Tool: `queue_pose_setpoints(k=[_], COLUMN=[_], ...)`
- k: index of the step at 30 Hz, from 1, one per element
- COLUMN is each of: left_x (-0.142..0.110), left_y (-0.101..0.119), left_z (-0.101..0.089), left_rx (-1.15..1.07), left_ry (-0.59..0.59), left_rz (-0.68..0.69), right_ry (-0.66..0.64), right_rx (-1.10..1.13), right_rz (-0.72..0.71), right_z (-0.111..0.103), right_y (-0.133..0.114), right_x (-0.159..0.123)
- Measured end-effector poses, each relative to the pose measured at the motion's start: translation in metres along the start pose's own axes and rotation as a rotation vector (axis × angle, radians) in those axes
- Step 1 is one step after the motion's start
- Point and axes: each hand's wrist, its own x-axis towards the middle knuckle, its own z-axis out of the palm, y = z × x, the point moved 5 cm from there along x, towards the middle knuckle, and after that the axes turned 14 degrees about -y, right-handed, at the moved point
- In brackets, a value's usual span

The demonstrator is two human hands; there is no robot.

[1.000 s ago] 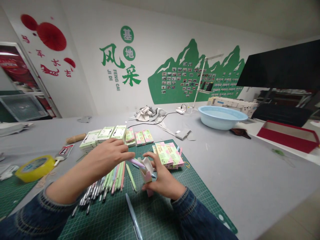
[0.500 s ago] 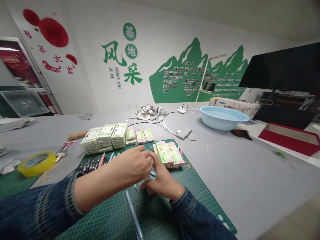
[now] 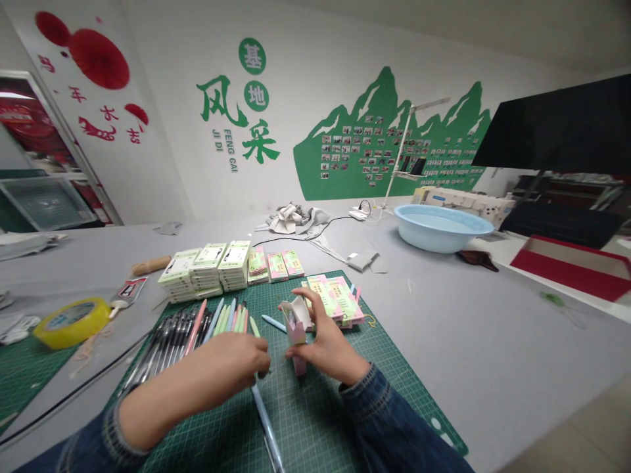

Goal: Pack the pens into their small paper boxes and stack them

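My right hand (image 3: 331,345) grips a small pink-and-white carton (image 3: 296,332) upright above the cutting mat (image 3: 315,420), its top flaps standing open. To the left, my left hand (image 3: 241,360) is closed around a light green pen (image 3: 254,327); part of the pen is hidden by the fingers. A light blue pen (image 3: 266,427) lies on the mat below the two hands. Another blue pen (image 3: 273,322) rests just left of the carton. Beyond my left wrist are a row of pastel pens (image 3: 229,315) and many clear pens with black parts (image 3: 165,341).
Flat pink-and-green cartons (image 3: 338,299) lie behind my right hand. Stacks of white-green boxes (image 3: 207,266) stand at the mat's far edge. Yellow tape (image 3: 73,322) and a glue tube (image 3: 129,292) are left; a blue basin (image 3: 441,226) and red box (image 3: 572,266) are right.
My left hand has drawn away from the carton, down and to the left, and now has a green pen. The carton's open top has come into sight in my right hand.
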Motion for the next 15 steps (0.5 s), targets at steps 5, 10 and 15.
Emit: queue_pose_setpoints(k=[5, 10, 15], left_x=[0.012, 0.025, 0.044], left_y=[-0.041, -0.062, -0.041], left_z=[0.045, 0.037, 0.051], left_rx=[0.120, 0.161, 0.234], left_ry=[-0.048, 0.112, 0.054], left_rz=[-0.242, -0.179, 0.094], right_ry=[0.002, -0.009, -0.011], right_rx=[0.012, 0.001, -0.005], right_rz=[-0.011, -0.020, -0.025], right_z=[0.000, 0.003, 0.002], right_y=[0.000, -0.001, -0.001], right_x=[0.000, 0.000, 0.000])
